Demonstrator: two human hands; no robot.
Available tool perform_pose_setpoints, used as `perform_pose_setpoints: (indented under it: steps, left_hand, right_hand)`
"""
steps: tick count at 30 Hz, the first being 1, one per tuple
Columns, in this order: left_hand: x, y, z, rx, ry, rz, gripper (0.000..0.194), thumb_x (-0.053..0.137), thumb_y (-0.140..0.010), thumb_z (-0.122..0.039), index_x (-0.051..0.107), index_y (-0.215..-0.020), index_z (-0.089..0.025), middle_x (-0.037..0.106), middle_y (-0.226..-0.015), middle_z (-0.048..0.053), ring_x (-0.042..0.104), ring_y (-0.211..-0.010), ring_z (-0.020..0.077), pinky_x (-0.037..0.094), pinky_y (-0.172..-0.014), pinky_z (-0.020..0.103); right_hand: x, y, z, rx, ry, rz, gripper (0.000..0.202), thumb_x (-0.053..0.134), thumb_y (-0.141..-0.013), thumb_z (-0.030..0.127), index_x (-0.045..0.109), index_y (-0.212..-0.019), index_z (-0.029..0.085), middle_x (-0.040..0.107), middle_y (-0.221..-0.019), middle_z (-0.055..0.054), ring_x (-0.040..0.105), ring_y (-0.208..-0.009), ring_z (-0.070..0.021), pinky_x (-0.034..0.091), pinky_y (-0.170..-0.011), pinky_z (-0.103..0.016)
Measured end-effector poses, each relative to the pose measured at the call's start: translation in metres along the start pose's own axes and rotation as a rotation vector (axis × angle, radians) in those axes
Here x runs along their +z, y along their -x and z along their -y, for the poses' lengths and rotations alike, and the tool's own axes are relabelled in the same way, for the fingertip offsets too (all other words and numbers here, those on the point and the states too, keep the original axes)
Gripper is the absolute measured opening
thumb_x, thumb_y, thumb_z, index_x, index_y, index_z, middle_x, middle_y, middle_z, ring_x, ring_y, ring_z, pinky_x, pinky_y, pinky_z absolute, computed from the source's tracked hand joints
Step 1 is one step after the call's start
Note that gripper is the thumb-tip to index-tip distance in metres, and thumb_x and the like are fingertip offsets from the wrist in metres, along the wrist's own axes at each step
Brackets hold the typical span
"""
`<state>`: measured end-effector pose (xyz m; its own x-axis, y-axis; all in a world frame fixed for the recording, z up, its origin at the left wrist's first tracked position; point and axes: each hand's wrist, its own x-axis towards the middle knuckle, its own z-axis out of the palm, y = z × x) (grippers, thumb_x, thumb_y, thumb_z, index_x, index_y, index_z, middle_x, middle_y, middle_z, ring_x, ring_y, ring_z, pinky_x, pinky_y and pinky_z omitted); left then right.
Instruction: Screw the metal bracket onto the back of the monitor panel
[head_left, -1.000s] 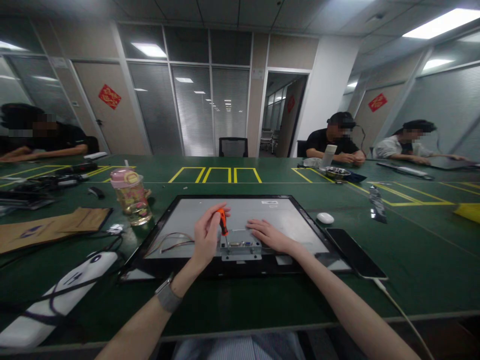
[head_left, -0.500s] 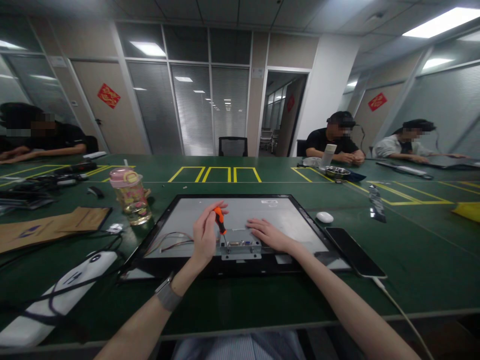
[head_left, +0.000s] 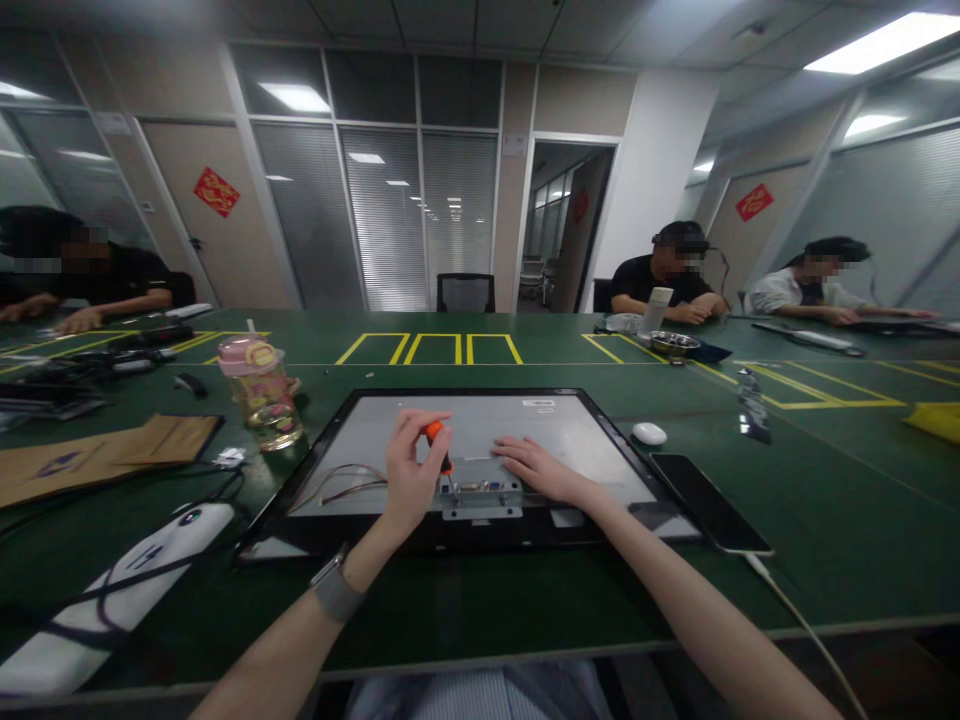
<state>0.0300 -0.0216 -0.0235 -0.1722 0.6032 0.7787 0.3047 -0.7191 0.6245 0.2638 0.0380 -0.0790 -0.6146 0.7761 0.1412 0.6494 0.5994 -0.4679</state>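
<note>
A flat display panel [head_left: 420, 420] lies on the green table with its grey metal back facing up. Near its front edge sits a metal bracket [head_left: 491, 490] with connector ports. My left hand [head_left: 411, 465] is closed round the orange and black handle of a screwdriver [head_left: 433, 430], whose shaft slants down to the left end of the bracket. Its tip is too small to make out clearly. My right hand [head_left: 540, 468] lies flat, fingers stretched, on the panel's back just right of the bracket. Thin wires [head_left: 349, 480] run across the panel left of my left hand.
Left of the panel stand a pink-lidded bottle [head_left: 262, 395], a brown paper bag [head_left: 142, 445] and a white device wrapped in black cable [head_left: 142, 570]. To the right lie a white case [head_left: 649, 434] and a phone [head_left: 709, 500] on its cable. Other people sit across the table.
My left fingers and thumb have closed further round the screwdriver handle, covering more of it. My right hand has stayed in place. A person at the far left has moved a hand.
</note>
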Motion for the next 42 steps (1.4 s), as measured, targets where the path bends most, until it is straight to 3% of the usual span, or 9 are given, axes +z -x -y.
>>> perform_pose_setpoints:
  steps: [6, 13, 20, 27, 31, 38, 42]
  left_hand:
    - [-0.0014, 0.0017, -0.0028, -0.096, 0.184, 0.046, 0.03, 0.038, -0.092, -0.027, 0.066, -0.095, -0.017, 0.063, -0.095, 0.007, 0.06, -0.086, 0.0168, 0.046, -0.078, 0.03]
    - [0.0007, 0.001, -0.0053, -0.198, 0.181, 0.042, 0.027, 0.044, -0.091, -0.03, 0.062, -0.106, -0.016, 0.067, -0.097, 0.007, 0.063, -0.085, 0.0164, 0.047, -0.081, 0.03]
    - [0.0009, -0.0017, -0.0018, -0.032, -0.041, 0.002, 0.014, 0.06, -0.082, -0.028, 0.066, -0.092, -0.019, 0.055, -0.083, 0.003, 0.053, -0.079, 0.0148, 0.044, -0.078, 0.028]
    - [-0.0001, 0.0003, -0.0039, -0.126, 0.119, 0.026, 0.03, 0.038, -0.093, -0.029, 0.065, -0.101, -0.018, 0.064, -0.1, 0.007, 0.06, -0.089, 0.0165, 0.045, -0.083, 0.03]
    - [-0.0001, 0.0012, -0.0038, -0.193, 0.163, 0.042, 0.03, 0.043, -0.091, -0.032, 0.063, -0.108, -0.017, 0.067, -0.096, 0.007, 0.063, -0.083, 0.0163, 0.047, -0.079, 0.029]
    - [0.0002, -0.0004, -0.002, -0.048, 0.031, 0.052, 0.016, 0.059, -0.082, -0.028, 0.068, -0.093, -0.02, 0.055, -0.084, 0.004, 0.053, -0.078, 0.0153, 0.045, -0.075, 0.028]
    - [-0.0006, 0.001, -0.0028, -0.083, 0.094, 0.054, 0.023, 0.048, -0.089, -0.03, 0.067, -0.095, -0.019, 0.06, -0.095, 0.007, 0.056, -0.089, 0.0179, 0.046, -0.081, 0.03]
  right_hand:
    - [-0.0012, -0.0001, 0.0025, 0.007, 0.004, -0.001, 0.05, 0.025, -0.097, 0.05, 0.048, -0.133, 0.024, 0.041, -0.144, -0.006, 0.032, -0.134, -0.0231, 0.014, -0.112, -0.048]
    - [-0.0025, 0.0003, 0.0041, 0.015, 0.0, 0.003, 0.049, 0.025, -0.098, 0.05, 0.048, -0.134, 0.026, 0.04, -0.145, -0.005, 0.032, -0.134, -0.022, 0.012, -0.113, -0.047]
    - [-0.003, 0.0014, 0.0045, 0.015, -0.002, 0.002, 0.05, 0.025, -0.098, 0.051, 0.047, -0.134, 0.026, 0.04, -0.145, -0.006, 0.031, -0.135, -0.0227, 0.013, -0.112, -0.048]
    - [-0.0027, 0.0008, 0.005, 0.014, 0.0, -0.002, 0.05, 0.025, -0.098, 0.051, 0.048, -0.133, 0.026, 0.041, -0.144, -0.006, 0.032, -0.134, -0.0223, 0.013, -0.112, -0.048]
    - [-0.0022, 0.0003, 0.0037, 0.011, 0.001, 0.005, 0.051, 0.024, -0.097, 0.052, 0.049, -0.133, 0.025, 0.041, -0.144, -0.006, 0.032, -0.134, -0.0228, 0.014, -0.112, -0.048]
    - [-0.0033, 0.0018, 0.0058, 0.015, -0.009, 0.002, 0.05, 0.024, -0.097, 0.052, 0.048, -0.134, 0.026, 0.04, -0.145, -0.006, 0.031, -0.135, -0.0221, 0.012, -0.113, -0.048]
    - [-0.0033, 0.0015, 0.0059, 0.019, -0.006, -0.001, 0.05, 0.025, -0.098, 0.05, 0.048, -0.133, 0.025, 0.04, -0.145, -0.006, 0.031, -0.135, -0.0224, 0.013, -0.113, -0.048]
